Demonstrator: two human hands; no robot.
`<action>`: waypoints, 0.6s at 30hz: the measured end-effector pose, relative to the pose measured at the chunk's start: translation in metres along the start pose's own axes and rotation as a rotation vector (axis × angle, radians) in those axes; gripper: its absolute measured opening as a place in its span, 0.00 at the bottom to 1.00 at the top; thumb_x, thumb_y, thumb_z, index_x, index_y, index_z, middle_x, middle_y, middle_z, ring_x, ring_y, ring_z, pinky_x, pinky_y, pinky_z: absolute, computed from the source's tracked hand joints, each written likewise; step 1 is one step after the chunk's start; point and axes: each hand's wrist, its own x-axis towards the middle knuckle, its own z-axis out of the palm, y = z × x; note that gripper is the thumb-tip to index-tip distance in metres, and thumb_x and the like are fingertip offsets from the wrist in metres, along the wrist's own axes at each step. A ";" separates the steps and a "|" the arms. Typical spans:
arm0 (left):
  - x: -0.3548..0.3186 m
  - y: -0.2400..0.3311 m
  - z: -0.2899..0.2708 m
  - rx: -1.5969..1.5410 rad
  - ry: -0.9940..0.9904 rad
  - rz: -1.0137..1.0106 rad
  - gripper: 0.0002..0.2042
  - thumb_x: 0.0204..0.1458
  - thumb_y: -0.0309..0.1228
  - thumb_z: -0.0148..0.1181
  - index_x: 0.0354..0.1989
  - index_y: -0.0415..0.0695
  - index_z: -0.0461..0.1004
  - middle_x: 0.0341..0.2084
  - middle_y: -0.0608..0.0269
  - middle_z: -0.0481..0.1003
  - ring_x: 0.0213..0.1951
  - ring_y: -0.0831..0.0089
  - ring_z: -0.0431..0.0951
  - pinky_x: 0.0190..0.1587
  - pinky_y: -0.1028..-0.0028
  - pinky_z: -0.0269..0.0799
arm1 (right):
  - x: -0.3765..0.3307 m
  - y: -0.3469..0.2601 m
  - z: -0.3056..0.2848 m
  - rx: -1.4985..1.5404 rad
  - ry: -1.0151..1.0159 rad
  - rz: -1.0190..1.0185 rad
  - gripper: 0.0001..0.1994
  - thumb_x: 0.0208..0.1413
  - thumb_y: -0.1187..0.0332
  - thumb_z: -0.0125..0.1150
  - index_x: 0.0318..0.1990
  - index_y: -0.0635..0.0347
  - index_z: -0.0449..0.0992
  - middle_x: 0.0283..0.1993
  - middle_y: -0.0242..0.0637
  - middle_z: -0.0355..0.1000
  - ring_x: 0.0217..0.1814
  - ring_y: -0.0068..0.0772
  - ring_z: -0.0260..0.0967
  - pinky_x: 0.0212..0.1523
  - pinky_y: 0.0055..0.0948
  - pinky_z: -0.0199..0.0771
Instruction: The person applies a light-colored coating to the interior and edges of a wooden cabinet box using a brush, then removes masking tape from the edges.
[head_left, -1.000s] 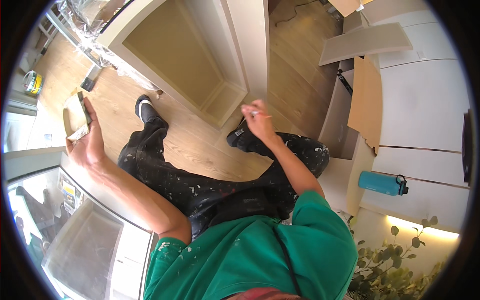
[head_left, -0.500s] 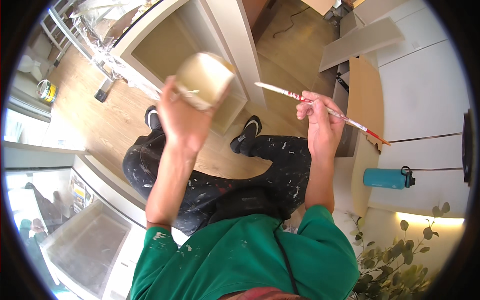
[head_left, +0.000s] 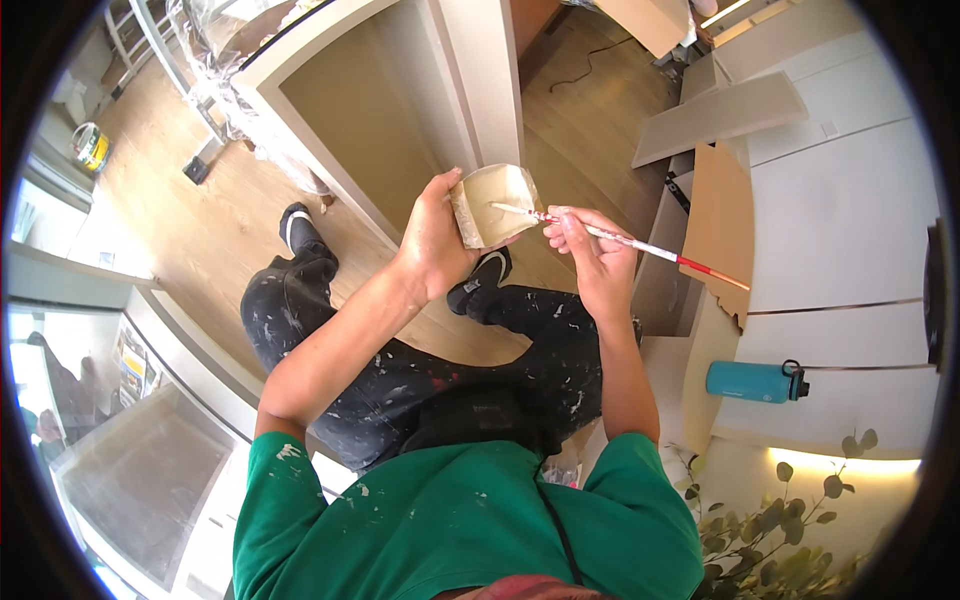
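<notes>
Your left hand (head_left: 435,240) grips the small beige paint tub (head_left: 492,205), tilted toward you so your right hand (head_left: 592,255), pinching the thin brush (head_left: 620,240), can dip its tip inside.

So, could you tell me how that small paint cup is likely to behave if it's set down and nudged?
The cup looks thin-walled and small in the left hand, so probably light and easily squeezed. With the brush dipped in, it likely holds wet paint, so a nudge might tip and spill it.

brush (head_left: 620,238) tip in cup (head_left: 492,205), bottle (head_left: 755,381) right
</notes>
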 end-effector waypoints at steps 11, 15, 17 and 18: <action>-0.008 0.031 -0.010 -0.139 0.018 0.163 0.27 0.69 0.44 0.32 0.65 0.37 0.63 0.62 0.48 0.70 0.64 0.54 0.70 0.68 0.51 0.65 | 0.011 -0.017 0.001 -0.156 -0.114 -0.170 0.09 0.63 0.80 0.59 0.47 0.74 0.80 0.42 0.46 0.79 0.40 0.28 0.78 0.44 0.25 0.80; -0.008 0.035 -0.011 -0.180 0.124 0.224 0.25 0.70 0.43 0.33 0.64 0.37 0.63 0.60 0.50 0.70 0.62 0.55 0.71 0.67 0.49 0.65 | 0.012 -0.021 0.005 -0.200 -0.126 -0.227 0.09 0.62 0.82 0.59 0.47 0.75 0.80 0.43 0.47 0.79 0.41 0.30 0.79 0.44 0.26 0.81; -0.008 0.035 -0.015 -0.205 0.110 0.229 0.25 0.70 0.43 0.34 0.63 0.37 0.64 0.59 0.50 0.70 0.62 0.55 0.71 0.67 0.49 0.66 | 0.013 -0.022 0.007 -0.202 -0.115 -0.238 0.09 0.62 0.82 0.59 0.47 0.75 0.80 0.43 0.48 0.79 0.41 0.31 0.80 0.44 0.27 0.82; -0.007 0.035 -0.017 -0.213 0.109 0.233 0.25 0.70 0.44 0.34 0.63 0.37 0.64 0.60 0.50 0.70 0.62 0.55 0.71 0.66 0.49 0.66 | 0.014 -0.022 0.011 -0.194 -0.114 -0.242 0.09 0.62 0.82 0.59 0.48 0.75 0.79 0.43 0.48 0.79 0.40 0.31 0.79 0.44 0.27 0.82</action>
